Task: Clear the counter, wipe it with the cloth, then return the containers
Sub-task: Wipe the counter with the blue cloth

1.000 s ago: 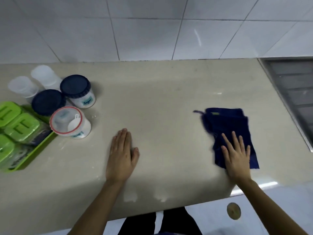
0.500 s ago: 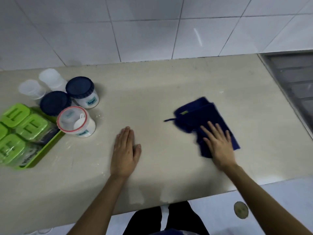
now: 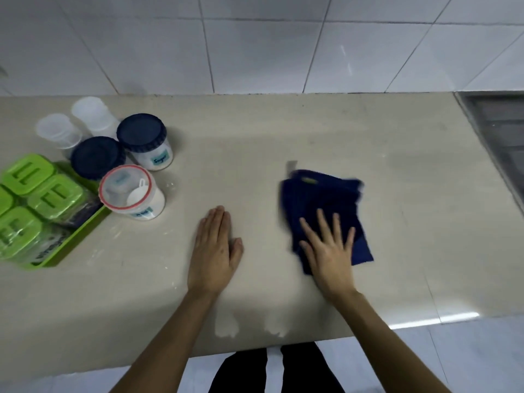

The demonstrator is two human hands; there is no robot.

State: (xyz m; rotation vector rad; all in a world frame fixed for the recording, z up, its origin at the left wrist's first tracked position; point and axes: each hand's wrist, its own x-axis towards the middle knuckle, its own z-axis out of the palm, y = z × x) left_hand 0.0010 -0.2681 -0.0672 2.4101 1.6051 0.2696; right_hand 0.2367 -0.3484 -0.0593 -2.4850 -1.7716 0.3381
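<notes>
In the head view, a beige counter (image 3: 312, 131) is seen from above, with a white tiled wall (image 3: 255, 43) behind it and the grey edge of a sink (image 3: 499, 131) at the far right. A dark blue cloth (image 3: 320, 194) is spread on the counter right of centre, and it looks blurred at its edges. The right hand (image 3: 329, 251) is laid flat on the near part of the cloth with the fingers spread; nothing is grasped, the cloth is only pressed down by the palm. The left hand (image 3: 214, 251) is also laid flat and unclenched on the bare counter, with the fingers together, near the cloth but not touching it.

The containers are gathered at the left side: two jars with dark blue lids (image 3: 141, 133), one jar with a red-rimmed clear lid (image 3: 124, 187) and a white scoop inside, two pale translucent cups (image 3: 58, 131) behind them, and a green tray (image 3: 76, 239) in which boxes with green lids (image 3: 54, 197) are held. White specks are visible on the surface near the tray.

The wiping step appears to be in hand. Because the cloth is held by pressure only, it may bunch up or slip from under the palm when it is pushed fast. If the stroke is carried far to the left, the red-rimmed jar may be struck. The powder beside the tray may be missed, since the containers stand over that area.
</notes>
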